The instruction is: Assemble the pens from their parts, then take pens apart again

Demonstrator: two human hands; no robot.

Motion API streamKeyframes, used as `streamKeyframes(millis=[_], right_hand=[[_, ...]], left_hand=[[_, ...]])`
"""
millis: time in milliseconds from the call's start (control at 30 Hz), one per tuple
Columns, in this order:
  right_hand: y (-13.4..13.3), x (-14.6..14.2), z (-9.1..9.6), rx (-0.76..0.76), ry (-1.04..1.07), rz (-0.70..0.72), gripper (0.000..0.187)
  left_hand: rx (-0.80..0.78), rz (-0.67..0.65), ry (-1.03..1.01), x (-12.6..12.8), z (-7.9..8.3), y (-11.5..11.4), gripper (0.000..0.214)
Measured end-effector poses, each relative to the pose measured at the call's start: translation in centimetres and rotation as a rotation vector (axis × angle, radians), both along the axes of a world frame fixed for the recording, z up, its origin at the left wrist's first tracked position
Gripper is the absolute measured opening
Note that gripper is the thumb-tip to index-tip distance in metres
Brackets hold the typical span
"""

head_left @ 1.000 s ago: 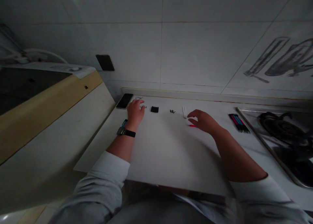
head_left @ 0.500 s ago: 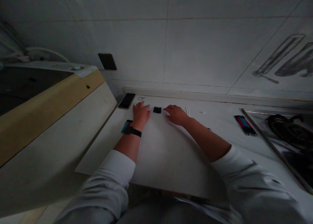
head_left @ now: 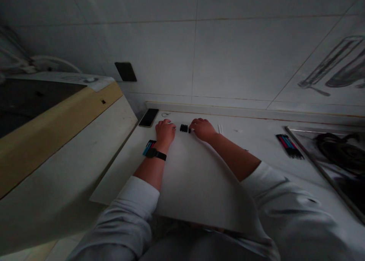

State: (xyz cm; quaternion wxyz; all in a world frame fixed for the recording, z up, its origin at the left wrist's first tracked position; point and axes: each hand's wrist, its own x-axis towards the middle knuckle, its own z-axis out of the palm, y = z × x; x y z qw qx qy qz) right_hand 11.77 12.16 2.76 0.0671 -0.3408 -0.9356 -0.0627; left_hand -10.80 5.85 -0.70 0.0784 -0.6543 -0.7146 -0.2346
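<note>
Several small black cylindrical pieces (head_left: 183,128) stand side by side in a short row on the white tabletop, between my two hands. My right hand (head_left: 203,130) is closed, with one more small black piece (head_left: 189,130) at its fingertips, just right of the row. To the left of the row, my left hand (head_left: 165,132) rests on the table with fingers curled and thumb near the index finger; anything in them is too small to make out. Blue and pink pen barrels (head_left: 148,147) lie partly under my left wrist, beside the black watch (head_left: 156,154).
A phone (head_left: 148,117) lies at the back left, near a thin ring-shaped item (head_left: 165,114). White sticks (head_left: 220,129) lie right of my right hand. Further right are several coloured pens (head_left: 289,146) and a metal-edged stove (head_left: 322,171). A large pale appliance (head_left: 94,147) borders the left.
My right hand has closed its fingers and moved slightly left, and a single black piece now shows at its fingertips. My left hand's fingers have curled in more.
</note>
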Motion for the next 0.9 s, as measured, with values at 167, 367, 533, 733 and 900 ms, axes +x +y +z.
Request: streamKeyframes(millis=[167,367,533,733,900], right_hand=[[0.6,0.5,-0.4,0.026,-0.015,0.067,0.03],[0.4,1.2,-1.1,0.043,-0.019,0.215,0.023],[-2.3,2.7,-0.1,-0.058,0.141,0.145,0.027],[-6.4,7.9,1.0,-0.151,0.396,-0.017,0.03],[-7.3,11.1,-0.5,-0.269,0.672,-0.218,0.031]], left_hand=[[-0.016,0.009,0.01,0.2,0.5,-0.3,0.014],[0.042,-0.074,-0.077,0.3,1.5,-0.2,0.016],[0.154,-0.177,-0.309,0.8,2.0,-0.1,0.015],[0.289,-0.278,-0.642,3.4,3.5,-1.6,0.014],[0.242,-0.422,-0.998,6.9,5.3,-3.2,0.02]])
